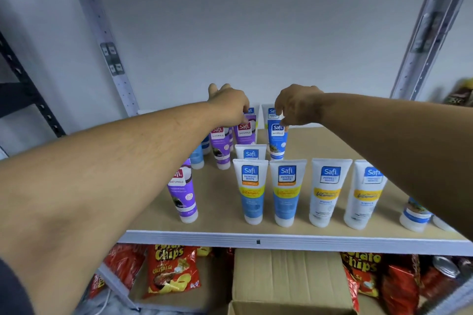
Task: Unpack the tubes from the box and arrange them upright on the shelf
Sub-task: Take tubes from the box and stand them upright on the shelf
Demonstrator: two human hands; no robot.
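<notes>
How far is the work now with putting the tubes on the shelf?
Mostly underway: many tubes already stand upright on the shelf, such as the front white tube. In hand: the left hand pinches a purple tube, the right hand a blue tube. Whether the box below holds more is hidden.

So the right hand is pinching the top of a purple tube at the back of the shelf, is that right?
Not quite. In the head view the right hand pinches the top of a blue tube, not a purple one, at the back of the shelf. The purple tube sits under the left hand.
</notes>
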